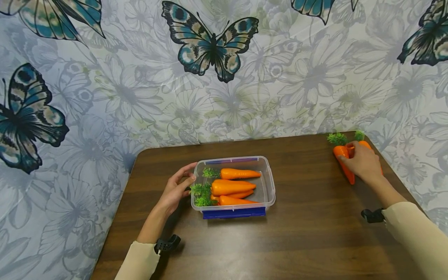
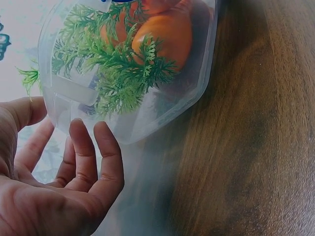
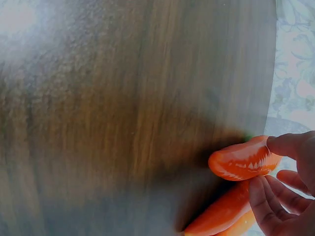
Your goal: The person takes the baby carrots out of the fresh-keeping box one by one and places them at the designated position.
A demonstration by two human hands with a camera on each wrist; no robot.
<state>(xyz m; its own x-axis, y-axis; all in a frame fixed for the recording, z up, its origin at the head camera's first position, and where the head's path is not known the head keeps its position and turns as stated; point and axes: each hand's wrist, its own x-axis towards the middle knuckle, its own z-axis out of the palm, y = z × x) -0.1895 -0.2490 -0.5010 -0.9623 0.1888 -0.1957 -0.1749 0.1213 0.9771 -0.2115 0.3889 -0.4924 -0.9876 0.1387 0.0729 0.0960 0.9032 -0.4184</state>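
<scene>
A clear plastic container (image 1: 271,182) with a blue latch stands on the table, several orange carrots (image 1: 233,187) with green leafy tops inside it. My left hand (image 1: 178,186) is at its left end, thumb at the rim and relaxed fingers against the outer wall. The left wrist view shows those fingertips (image 2: 103,129) right below the leafy tops (image 2: 123,73). Near the table's far right corner, my right hand (image 1: 364,160) pinches a carrot (image 3: 238,161) between thumb and fingers. Another carrot (image 3: 221,212) lies beside it, partly covered by the hand in the head view.
The brown wooden table (image 1: 297,241) ends at a rounded far edge. Behind it hangs a cloth (image 1: 238,112) printed with butterflies and flowers. A dark band with a small device (image 1: 167,244) sits on each wrist, below a cream sleeve (image 1: 138,260).
</scene>
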